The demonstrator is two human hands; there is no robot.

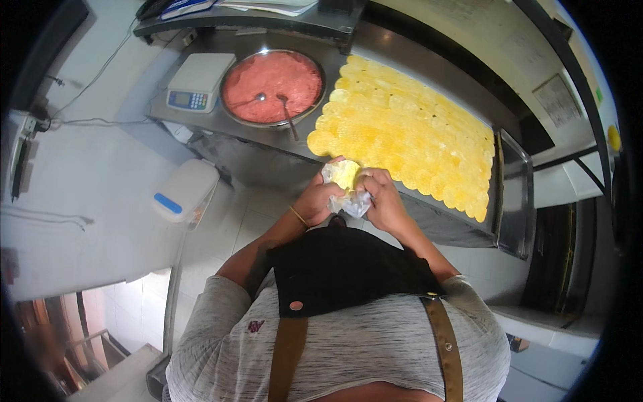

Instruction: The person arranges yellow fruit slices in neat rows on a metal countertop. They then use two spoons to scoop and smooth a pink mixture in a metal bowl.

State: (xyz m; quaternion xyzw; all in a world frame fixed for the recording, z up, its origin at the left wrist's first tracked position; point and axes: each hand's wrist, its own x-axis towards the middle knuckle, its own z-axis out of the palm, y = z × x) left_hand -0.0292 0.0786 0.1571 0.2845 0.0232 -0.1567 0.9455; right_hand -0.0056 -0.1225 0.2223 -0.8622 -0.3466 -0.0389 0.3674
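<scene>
Between my two hands is a stack of round yellow wrappers [345, 174] in a clear plastic bag [355, 203]. My left hand [318, 197] grips the stack and the bag from the left side. On the right, the curled fingers of my right hand [378, 190] pinch the plastic at the stack's edge. Just beyond, overlapping rows of yellow round wrappers [402, 135] cover much of the steel counter [201, 129]. A steel bowl [321, 103] of pink paste [271, 75] stands at the back left, with two spoons in it; one spoon's handle [291, 123] reaches over the rim.
Left of the bowl sits a digital scale [201, 83]. A metal tray [515, 196] leans at the counter's right end. On the left below the counter is a lidded plastic bin [187, 188]. Papers [271, 5] lie on the raised shelf [241, 20]. Cables [100, 120] run along the left wall.
</scene>
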